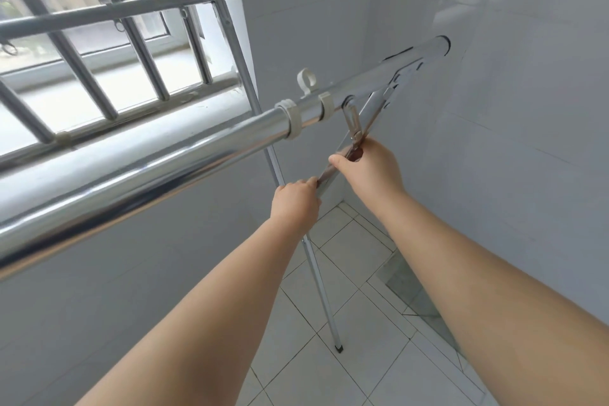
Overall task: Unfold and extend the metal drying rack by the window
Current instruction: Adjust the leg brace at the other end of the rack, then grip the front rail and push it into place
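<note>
The rack point(138, 175) stands with its bar partly extended — both hands, left point(295, 204) and right point(369, 171), grip closed on the leg point(333, 171); its spreading seems left.

The rack point(164, 168) is made of polished metal tubing. A thick horizontal bar point(148, 175) is seen running from lower left, above the left hand, up toward the wall beyond the right hand, where a narrower tube point(412, 58) is drawn out of it. White plastic collars point(291, 119) are fitted at the joint, just above both hands. A flat brace point(362, 128) is angled down from the narrower tube into the hands. A thin leg point(316, 270) is slanted down below the left hand, capped in black on the floor. A second bar point(125, 8) is set higher, by the window.
</note>
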`<state>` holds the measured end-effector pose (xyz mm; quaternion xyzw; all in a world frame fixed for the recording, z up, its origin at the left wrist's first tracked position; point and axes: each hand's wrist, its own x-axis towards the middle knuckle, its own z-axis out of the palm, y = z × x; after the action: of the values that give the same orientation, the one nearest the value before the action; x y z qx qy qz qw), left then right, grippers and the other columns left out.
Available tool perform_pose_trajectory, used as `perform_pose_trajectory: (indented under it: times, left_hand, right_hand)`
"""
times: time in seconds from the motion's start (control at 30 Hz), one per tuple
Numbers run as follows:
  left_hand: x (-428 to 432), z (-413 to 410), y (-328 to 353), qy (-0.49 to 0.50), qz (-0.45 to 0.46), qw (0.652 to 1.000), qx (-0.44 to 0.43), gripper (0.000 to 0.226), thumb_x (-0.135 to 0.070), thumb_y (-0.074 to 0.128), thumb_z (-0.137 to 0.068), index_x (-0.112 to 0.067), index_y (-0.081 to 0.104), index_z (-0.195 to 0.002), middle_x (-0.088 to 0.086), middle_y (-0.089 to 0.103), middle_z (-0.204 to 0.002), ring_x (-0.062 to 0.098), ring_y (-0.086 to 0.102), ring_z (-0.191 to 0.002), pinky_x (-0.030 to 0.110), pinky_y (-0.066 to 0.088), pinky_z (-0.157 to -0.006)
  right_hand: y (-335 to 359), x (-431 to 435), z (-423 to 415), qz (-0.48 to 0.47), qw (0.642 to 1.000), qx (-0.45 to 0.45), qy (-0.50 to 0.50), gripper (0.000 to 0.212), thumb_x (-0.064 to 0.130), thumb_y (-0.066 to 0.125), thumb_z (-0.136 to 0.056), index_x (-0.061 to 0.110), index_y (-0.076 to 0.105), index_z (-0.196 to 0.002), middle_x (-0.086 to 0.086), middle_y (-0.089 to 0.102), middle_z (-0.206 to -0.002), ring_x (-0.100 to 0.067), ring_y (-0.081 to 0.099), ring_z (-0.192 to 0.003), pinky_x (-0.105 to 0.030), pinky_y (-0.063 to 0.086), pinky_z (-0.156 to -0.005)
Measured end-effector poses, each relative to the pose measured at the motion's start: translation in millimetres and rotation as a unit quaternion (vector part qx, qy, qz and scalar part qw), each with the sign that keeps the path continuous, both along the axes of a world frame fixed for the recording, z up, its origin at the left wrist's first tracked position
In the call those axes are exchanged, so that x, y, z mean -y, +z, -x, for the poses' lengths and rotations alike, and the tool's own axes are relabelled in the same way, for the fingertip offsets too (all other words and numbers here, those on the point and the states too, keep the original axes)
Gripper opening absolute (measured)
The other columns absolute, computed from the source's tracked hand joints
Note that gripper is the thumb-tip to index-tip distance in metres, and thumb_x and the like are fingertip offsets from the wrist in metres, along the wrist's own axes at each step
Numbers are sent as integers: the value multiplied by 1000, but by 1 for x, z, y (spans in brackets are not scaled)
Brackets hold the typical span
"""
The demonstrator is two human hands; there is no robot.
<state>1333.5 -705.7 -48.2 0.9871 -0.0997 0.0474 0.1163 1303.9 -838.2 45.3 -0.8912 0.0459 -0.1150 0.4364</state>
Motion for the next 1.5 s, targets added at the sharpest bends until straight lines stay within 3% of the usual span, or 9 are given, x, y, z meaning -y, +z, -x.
perform_pose_trajectory:
  times: [0.13, 0.33, 0.5, 0.73, 1.0, 1.13, 1.3, 1.4, 1.5]
  left_hand:
    - [-8, 26, 3, 12, -35, 999, -38, 31, -24, 47, -92, -16, 48, -122, 6, 59, -110, 29, 55, -102, 35, 38, -86]
    - [-32, 73, 12, 54, -61, 995, -56, 35, -12, 42, -90, -14, 50, -123, 6, 54, -120, 28, 51, -109, 34, 36, -90]
    - [-57, 131, 22, 108, -72, 990, -57, 34, -12, 43, -90, -14, 49, -123, 7, 52, -123, 28, 48, -113, 35, 35, -93]
    - [-100, 218, 32, 164, -101, 981, -37, 25, -14, 44, -90, -13, 54, -112, 7, 51, -116, 26, 47, -104, 34, 35, -90]
    - [-165, 290, 49, 226, -122, 966, -16, 25, -15, 45, -89, -15, 52, -113, 6, 50, -116, 26, 46, -105, 36, 35, -95]
    - [-204, 332, 67, 233, -92, 967, 52, 31, -11, 44, -87, -15, 53, -116, 4, 53, -116, 24, 48, -105, 32, 36, -95]
    - [-250, 406, 104, 186, -59, 961, 195, 31, -4, 50, -82, -11, 63, -110, 5, 63, -105, 28, 58, -95, 33, 43, -89]
    - [-274, 449, 126, 134, -71, 933, 327, 28, 2, 61, -73, -8, 69, -97, 6, 68, -94, 29, 64, -86, 37, 51, -81]
    - [-291, 480, 145, 100, -97, 899, 415, 29, 0, 54, -77, -10, 68, -101, 6, 68, -100, 27, 61, -95, 37, 47, -85]
  right_hand:
    - [-1, 1, 8, 6, 999, -41, 13, 28, 31, 61, -86, 10, 50, -102, -2, 65, -89, -27, 62, -91, -31, 44, -71]
    - [0, 0, 28, 31, 996, -85, 11, 52, 24, 52, -91, 10, 32, -137, -12, 58, -122, -33, 56, -110, -35, 42, -82]
    - [6, -13, 64, 45, 994, -84, 49, 39, 22, 52, -90, 9, 41, -125, -10, 53, -123, -25, 48, -92, -29, 35, -74]
    - [4, -56, 113, 95, 980, -108, 138, 42, 23, 51, -90, 12, 43, -130, -10, 50, -129, -28, 53, -110, -31, 40, -80]
    - [12, -124, 167, 125, 964, -87, 219, 37, 18, 48, -89, 17, 49, -126, -6, 50, -128, -25, 57, -93, -34, 48, -78]
    - [31, -163, 201, 126, 966, -17, 225, 28, 18, 48, -88, 21, 57, -114, -2, 57, -117, -21, 58, -87, -30, 45, -73]
    - [53, -204, 259, 33, 962, 152, 223, 15, 16, 53, -87, 21, 66, -94, -1, 68, -91, -17, 61, -79, -27, 45, -68]
    - [61, -222, 297, -84, 959, 192, 188, 13, 15, 47, -83, 23, 57, -85, 2, 62, -79, -12, 56, -70, -26, 42, -62]
    - [69, -236, 328, -139, 949, 254, 127, 13, 11, 42, -79, 19, 51, -83, 2, 55, -74, -17, 49, -67, -29, 42, -63]
